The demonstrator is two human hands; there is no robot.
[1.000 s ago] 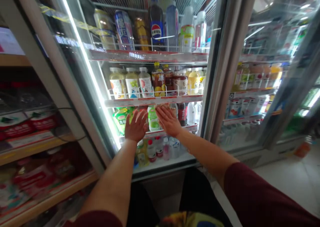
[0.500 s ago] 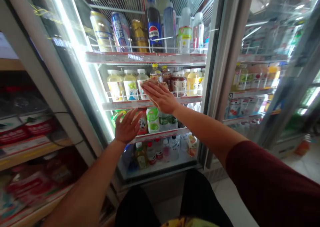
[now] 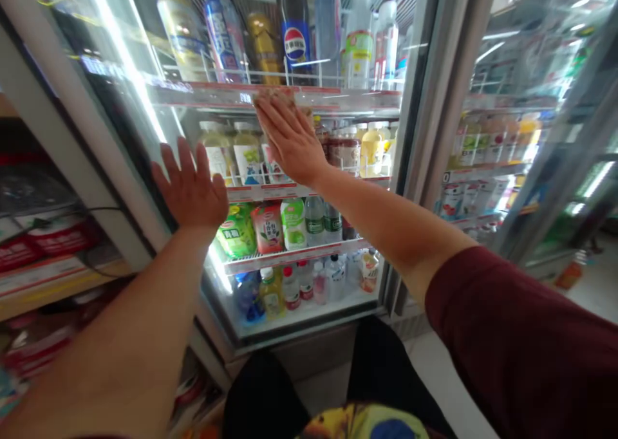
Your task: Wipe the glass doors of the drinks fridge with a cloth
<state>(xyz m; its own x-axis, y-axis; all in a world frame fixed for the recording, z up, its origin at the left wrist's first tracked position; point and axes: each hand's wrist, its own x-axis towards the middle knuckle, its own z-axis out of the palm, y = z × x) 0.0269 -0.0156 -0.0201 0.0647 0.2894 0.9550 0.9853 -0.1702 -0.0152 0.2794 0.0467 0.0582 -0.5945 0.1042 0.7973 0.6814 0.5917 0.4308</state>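
Flat against the glass door [image 3: 186,120] of a lit drinks fridge, my right hand [image 3: 292,143] presses a crumpled brownish cloth [image 3: 286,95]. The fingers point up and left, and the cloth shows past their tips and beside them. My left hand [image 3: 192,191] is open with its fingers spread, near the left edge of the same door. It holds nothing, and whether its palm touches the glass or the frame I cannot tell. Behind the glass stand a dark cola bottle [image 3: 294,37], a green drink pack [image 3: 236,233] and rows of other bottles.
A second glass-door fridge stands on the right, past the metal frame [image 3: 441,104]. On the left, a shelf [image 3: 62,291] holds red packages [image 3: 58,233], and a dark cable crosses in front of it. My knees are close to the fridge's base. An orange bottle [image 3: 571,271] stands at far right.
My right hand has slid up and slightly left with the cloth. My left hand has moved up and left, toward the door's left edge, its fingers spreading wider. The view has tilted down a little.
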